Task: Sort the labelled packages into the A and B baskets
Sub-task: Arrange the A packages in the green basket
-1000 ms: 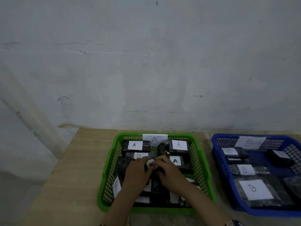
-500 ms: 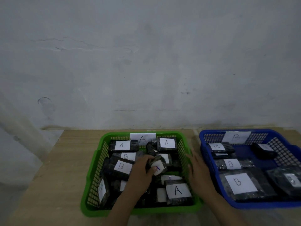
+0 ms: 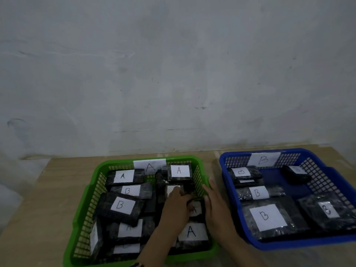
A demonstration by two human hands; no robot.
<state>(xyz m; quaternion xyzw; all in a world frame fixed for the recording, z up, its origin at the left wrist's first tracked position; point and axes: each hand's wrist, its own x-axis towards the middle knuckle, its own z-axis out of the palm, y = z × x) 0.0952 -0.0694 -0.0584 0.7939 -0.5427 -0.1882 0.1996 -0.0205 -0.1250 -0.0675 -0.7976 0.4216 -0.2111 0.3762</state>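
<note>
The green basket [image 3: 87,199] carries an A tag and holds several black packages. Two of them are labelled B [image 3: 119,205] [image 3: 127,190]; others are labelled A [image 3: 122,176] [image 3: 179,170] [image 3: 191,232]. My left hand [image 3: 176,208] is inside this basket, fingers curled on a small black package with a white label [image 3: 170,189] near the right middle. My right hand [image 3: 216,207] lies flat with fingers apart along the green basket's right rim, holding nothing. The blue basket [image 3: 289,245] with a B tag stands to the right.
Several B-labelled packages [image 3: 264,215] [image 3: 257,192] [image 3: 327,209] lie in the blue basket. Both baskets sit side by side on a wooden table [image 3: 48,209], close to a grey wall [image 3: 173,74]. A narrow gap separates the baskets.
My left hand has lowered the small package from mid-air down among the packages at the green basket's right side. My right hand left the pile and settled on the right rim.
</note>
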